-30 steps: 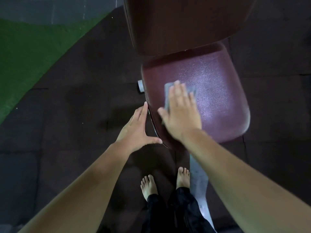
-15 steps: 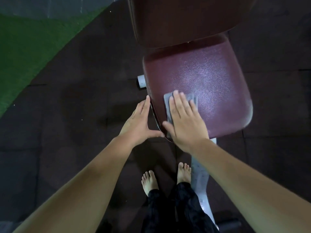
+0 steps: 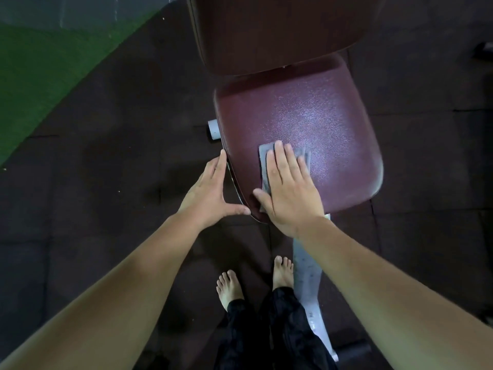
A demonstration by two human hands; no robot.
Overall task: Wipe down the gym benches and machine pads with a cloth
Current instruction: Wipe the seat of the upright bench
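Observation:
A maroon seat pad (image 3: 314, 121) of a gym bench lies below me, with its darker back pad (image 3: 272, 30) tilted up beyond it. My right hand (image 3: 290, 188) presses flat on a grey cloth (image 3: 264, 156) at the pad's near left part; most of the cloth is hidden under the palm. My left hand (image 3: 210, 190) rests flat against the pad's left edge with fingers spread, thumb by the near corner, holding nothing.
The bench's white frame (image 3: 309, 284) runs toward me under the seat, next to my bare feet (image 3: 229, 289). A white tube end (image 3: 213, 129) sticks out left of the seat. Dark rubber floor tiles (image 3: 106, 169) surround the bench; green turf (image 3: 40, 70) lies far left.
My right hand has slid the cloth from the pad's left middle toward the near edge, then slightly rightward. My left hand stays against the left edge.

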